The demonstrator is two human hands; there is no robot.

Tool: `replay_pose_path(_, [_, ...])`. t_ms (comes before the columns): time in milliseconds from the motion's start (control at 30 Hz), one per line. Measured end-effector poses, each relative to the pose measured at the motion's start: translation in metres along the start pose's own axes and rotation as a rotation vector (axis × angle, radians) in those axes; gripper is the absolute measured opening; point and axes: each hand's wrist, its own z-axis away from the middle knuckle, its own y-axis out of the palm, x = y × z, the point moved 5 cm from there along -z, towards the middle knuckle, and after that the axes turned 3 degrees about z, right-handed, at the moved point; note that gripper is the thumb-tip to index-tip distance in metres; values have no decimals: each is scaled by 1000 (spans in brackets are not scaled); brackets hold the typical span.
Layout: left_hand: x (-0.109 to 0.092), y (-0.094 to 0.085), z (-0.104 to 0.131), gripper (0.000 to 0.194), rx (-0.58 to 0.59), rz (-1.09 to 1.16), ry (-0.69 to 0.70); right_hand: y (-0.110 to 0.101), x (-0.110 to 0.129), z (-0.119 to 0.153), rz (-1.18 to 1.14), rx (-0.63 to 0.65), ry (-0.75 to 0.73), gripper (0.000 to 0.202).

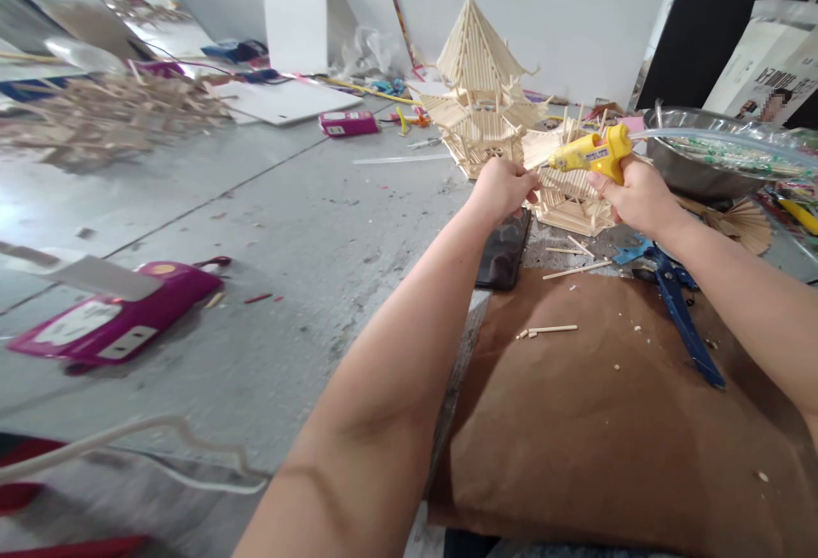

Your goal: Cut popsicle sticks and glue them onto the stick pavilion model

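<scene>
My right hand (pixel 648 192) is wrapped round a yellow hot glue gun (pixel 591 153), its nozzle pointing left. A long translucent glue stick (pixel 709 139) runs out of the gun's back end. My left hand (pixel 504 189) is closed in a pinch near the nozzle tip; whatever lies between its fingers is too small to make out. Behind and beside the hands stands a pagoda model (pixel 482 55) of thin wooden sticks, with a pointed roof. A lower stick-built section (pixel 575 210) sits under the gun, partly covered by it and my hands.
Brown paper (pixel 575 422) bears loose sticks (pixel 553 329) and blue-handled cutters (pixel 683 311). A black phone (pixel 503 255) lies by my left wrist. A metal bowl (pixel 677 170) with packed sticks stands right. Magenta power strips (pixel 128 311) and a stick heap (pixel 115 115) are left.
</scene>
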Motion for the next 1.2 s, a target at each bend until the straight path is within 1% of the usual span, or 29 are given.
replay_pose_path(300, [1,2,0,21,20,26,-21,0,1,0,15,0,-15,30])
replay_pose_path(467, [2,2,0,23,27,50,-29,1,0,-1,16,0,-20,33])
replay_pose_path(700, [2,2,0,24,34,25,-18,0,1,1,12,-6,-14,33])
replay_pose_path(933, [6,4,-4,24,36,8,11,0,2,1,-13,0,-15,31])
replay_pose_path(1067, [6,3,-5,24,38,19,1,-2,1,2,-36,-4,19,30])
replay_pose_path(1200, [6,2,-3,24,50,36,-8,-7,-8,3,-110,8,86,32])
